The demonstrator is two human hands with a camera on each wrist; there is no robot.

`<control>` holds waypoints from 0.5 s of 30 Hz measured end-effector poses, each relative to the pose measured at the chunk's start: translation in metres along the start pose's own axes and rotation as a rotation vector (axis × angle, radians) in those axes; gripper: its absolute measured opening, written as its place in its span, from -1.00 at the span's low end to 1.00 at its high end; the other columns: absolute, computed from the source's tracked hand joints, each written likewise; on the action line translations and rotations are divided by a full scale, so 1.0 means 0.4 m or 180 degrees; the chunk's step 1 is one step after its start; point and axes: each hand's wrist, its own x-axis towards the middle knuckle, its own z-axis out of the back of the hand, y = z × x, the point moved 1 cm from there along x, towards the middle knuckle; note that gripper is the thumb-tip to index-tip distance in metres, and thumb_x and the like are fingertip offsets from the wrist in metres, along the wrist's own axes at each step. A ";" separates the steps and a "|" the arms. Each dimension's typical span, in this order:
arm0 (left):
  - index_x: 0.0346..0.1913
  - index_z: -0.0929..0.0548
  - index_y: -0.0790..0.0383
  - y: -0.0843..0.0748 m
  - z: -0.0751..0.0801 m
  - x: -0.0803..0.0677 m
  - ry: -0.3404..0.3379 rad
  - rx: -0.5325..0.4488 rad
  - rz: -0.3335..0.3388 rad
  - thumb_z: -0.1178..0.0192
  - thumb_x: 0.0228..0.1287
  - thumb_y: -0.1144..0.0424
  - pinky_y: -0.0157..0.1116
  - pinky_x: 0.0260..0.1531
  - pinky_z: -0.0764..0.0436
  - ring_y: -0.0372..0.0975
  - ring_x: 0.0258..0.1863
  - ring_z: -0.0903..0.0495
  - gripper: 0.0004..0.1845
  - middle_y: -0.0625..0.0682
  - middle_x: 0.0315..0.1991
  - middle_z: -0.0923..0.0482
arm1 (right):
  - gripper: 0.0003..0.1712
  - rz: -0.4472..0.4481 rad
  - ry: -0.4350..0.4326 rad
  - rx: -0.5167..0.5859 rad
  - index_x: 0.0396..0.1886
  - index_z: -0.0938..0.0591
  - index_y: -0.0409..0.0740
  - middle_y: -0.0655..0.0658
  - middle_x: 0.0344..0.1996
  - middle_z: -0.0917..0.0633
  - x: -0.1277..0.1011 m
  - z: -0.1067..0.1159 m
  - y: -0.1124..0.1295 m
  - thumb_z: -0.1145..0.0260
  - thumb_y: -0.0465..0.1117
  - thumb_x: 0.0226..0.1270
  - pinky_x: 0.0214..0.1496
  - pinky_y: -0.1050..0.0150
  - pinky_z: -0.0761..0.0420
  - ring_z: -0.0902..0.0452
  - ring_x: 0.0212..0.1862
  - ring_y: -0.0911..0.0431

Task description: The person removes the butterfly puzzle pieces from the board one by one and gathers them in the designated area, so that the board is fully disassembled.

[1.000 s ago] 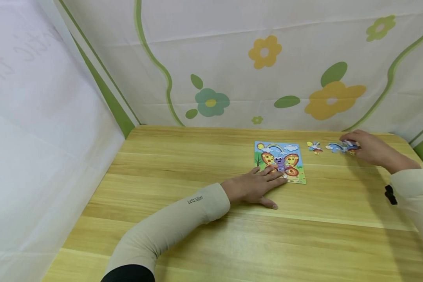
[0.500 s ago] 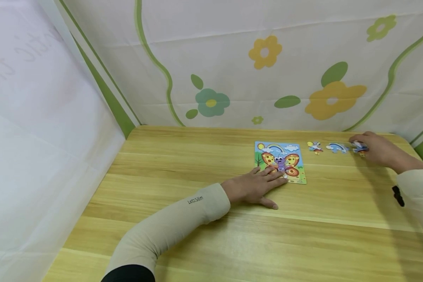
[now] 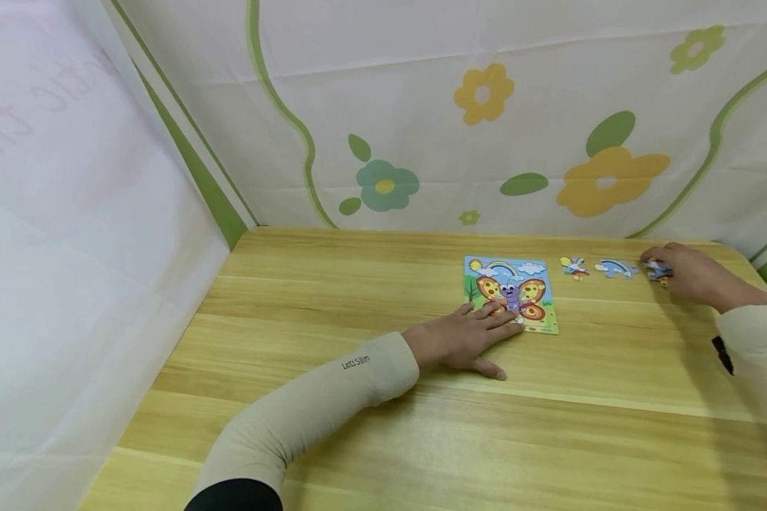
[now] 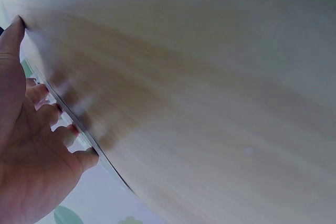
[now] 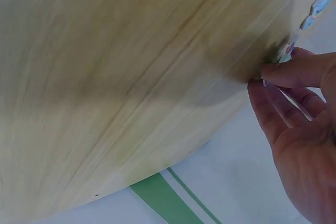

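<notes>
A square butterfly picture puzzle (image 3: 511, 289) lies on the wooden table. My left hand (image 3: 463, 337) rests on its lower part, fingers spread and straight, and covers some of the picture; the thumb lies on the wood. In the left wrist view the fingertips of my left hand (image 4: 39, 145) press on the thin board. Near the far right corner, my right hand (image 3: 697, 275) pinches a small colourful puzzle piece (image 3: 658, 270) at the table surface. The right wrist view has this piece (image 5: 286, 52) between thumb and fingers, mostly hidden by them.
Between board and right hand lie a rainbow piece (image 3: 616, 268) and a piece with a yellow patch and a mushroom-like shape (image 3: 574, 267). A white cloth wall (image 3: 434, 142) printed with flowers rises behind the table's far edge. Another white cloth (image 3: 89, 284) hangs at the left.
My right hand has moved to the right with the pinched piece, away from the rainbow piece, which now shows fully. My left hand has stayed on the board.
</notes>
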 end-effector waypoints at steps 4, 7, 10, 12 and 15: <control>0.74 0.19 -0.13 0.000 0.001 0.000 0.0012 -0.0019 0.0008 0.08 0.53 -0.40 0.01 0.70 0.12 -0.13 0.74 0.36 -0.06 -0.13 0.76 0.32 | -0.41 0.0018 -0.0050 -0.0050 0.26 -0.44 -0.59 -0.76 0.07 -0.45 0.002 -0.005 -0.008 -0.21 -0.66 0.17 -0.18 -0.25 -0.61 -0.56 -0.06 -0.55; 0.74 0.19 -0.13 -0.001 0.001 0.000 0.0017 -0.0014 0.0013 0.08 0.53 -0.40 0.01 0.70 0.11 -0.13 0.74 0.36 -0.06 -0.13 0.76 0.33 | -0.42 0.0033 -0.0088 -0.0070 0.25 -0.45 -0.58 -0.76 0.08 -0.46 0.003 -0.007 -0.010 -0.21 -0.65 0.16 -0.14 -0.30 -0.60 -0.56 -0.03 -0.57; 0.74 0.19 -0.13 -0.001 0.000 0.000 0.0016 -0.0014 0.0013 0.08 0.53 -0.41 0.01 0.70 0.11 -0.13 0.74 0.36 -0.06 -0.13 0.76 0.33 | -0.41 0.0022 -0.0079 -0.0048 0.26 -0.44 -0.59 -0.76 0.08 -0.45 0.003 -0.009 -0.013 -0.21 -0.65 0.16 -0.17 -0.28 -0.60 -0.56 -0.05 -0.55; 0.74 0.19 -0.13 0.000 -0.001 0.001 0.0018 -0.0024 0.0015 0.08 0.53 -0.41 0.01 0.70 0.11 -0.14 0.74 0.36 -0.06 -0.13 0.76 0.33 | -0.42 -0.0001 -0.0074 -0.0025 0.25 -0.44 -0.59 -0.76 0.08 -0.45 0.003 -0.010 -0.015 -0.22 -0.65 0.16 -0.19 -0.25 -0.60 -0.56 -0.06 -0.53; 0.74 0.19 -0.13 0.001 -0.001 0.001 0.0014 -0.0040 0.0016 0.08 0.53 -0.41 0.01 0.70 0.12 -0.14 0.74 0.37 -0.06 -0.13 0.76 0.33 | -0.42 -0.0017 -0.0052 -0.0002 0.23 -0.44 -0.62 -0.77 0.07 -0.44 0.006 -0.012 -0.022 -0.23 -0.64 0.15 -0.23 -0.21 -0.60 -0.56 -0.09 -0.51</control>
